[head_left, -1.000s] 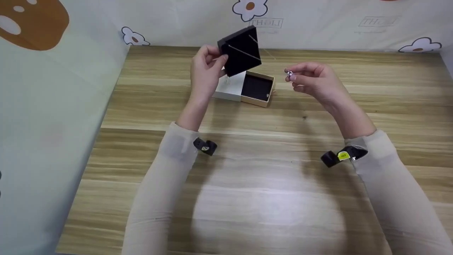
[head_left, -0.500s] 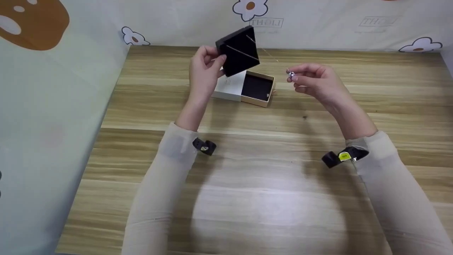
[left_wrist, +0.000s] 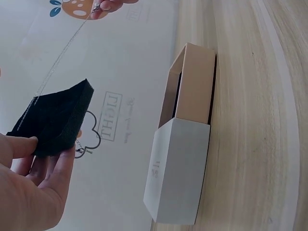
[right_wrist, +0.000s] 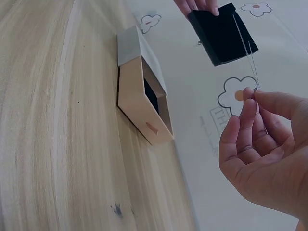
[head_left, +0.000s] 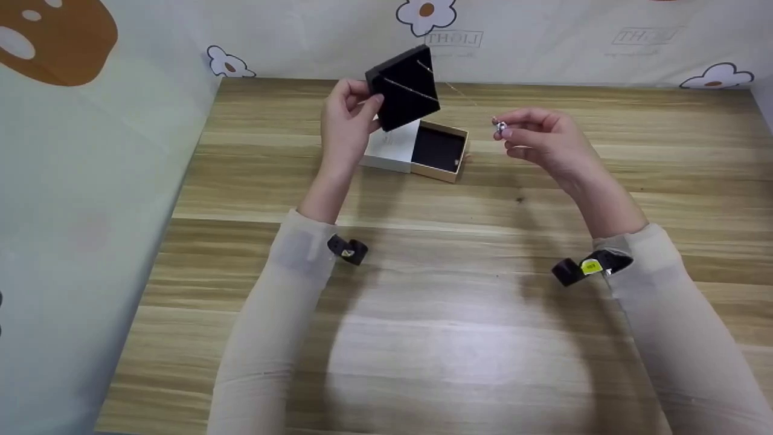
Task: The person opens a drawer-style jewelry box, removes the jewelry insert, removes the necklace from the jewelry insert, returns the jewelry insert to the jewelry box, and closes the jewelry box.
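My left hand (head_left: 349,121) grips a black padded jewellery insert (head_left: 406,99) by its near left edge, thumb on its face, raised over the table and tilted. A fine silver necklace chain (left_wrist: 61,54) crosses the insert's corners and stretches from it to my right hand (head_left: 540,136). Between thumb and index finger, the right hand pinches a small shiny pendant (head_left: 500,127) on that chain. In the left wrist view a bit of chain with a clasp (left_wrist: 81,150) dangles behind the insert. The right wrist view shows the pendant mostly covered by the fingertips.
Below the left hand on the wooden table (head_left: 423,290) lies a jewellery box, its white sleeve (head_left: 386,151) partly slid off a tan drawer (head_left: 436,175) with a dark lining. A flower-printed cloth (head_left: 338,36) hangs behind the table's far edge.
The right hand, with the pendant, has moved slightly to the right. The left hand and the insert have shifted slightly left, and the chain stretch between them looks straighter.
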